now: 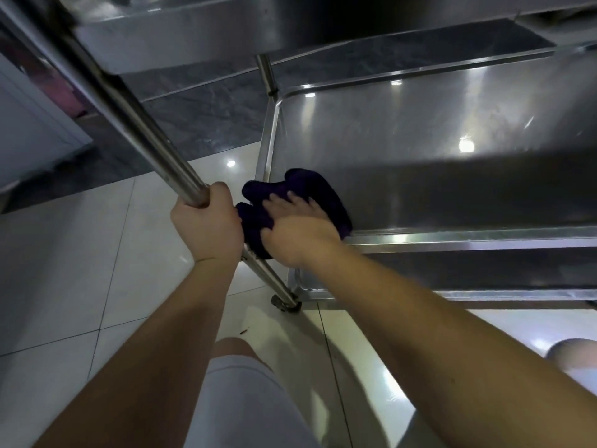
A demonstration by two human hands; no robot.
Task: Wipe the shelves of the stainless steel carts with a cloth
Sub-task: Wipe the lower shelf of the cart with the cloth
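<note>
The right hand (295, 227) lies flat, fingers spread, palm pressing the cloth (292, 202) onto the shelf (420, 150). The cloth is dark, bunched, and sits in the shelf's near-left corner, at 9 o'clock of the shelf's centre, touching the raised rim (452, 236). The left hand (206, 224) is wrapped tight around the post (135, 124), at 9 o'clock of the cloth, steadying the cart.

To do the step well: keep the palm flat and the pressure even. Work the cloth into the corner fold first, where dirt probably collects. Then stroke toward 3 o'clock in overlapping passes along the rim. Flatten the bunched cloth for wider contact. Maintain the post grip so the castor (286, 303) does not roll.
</note>
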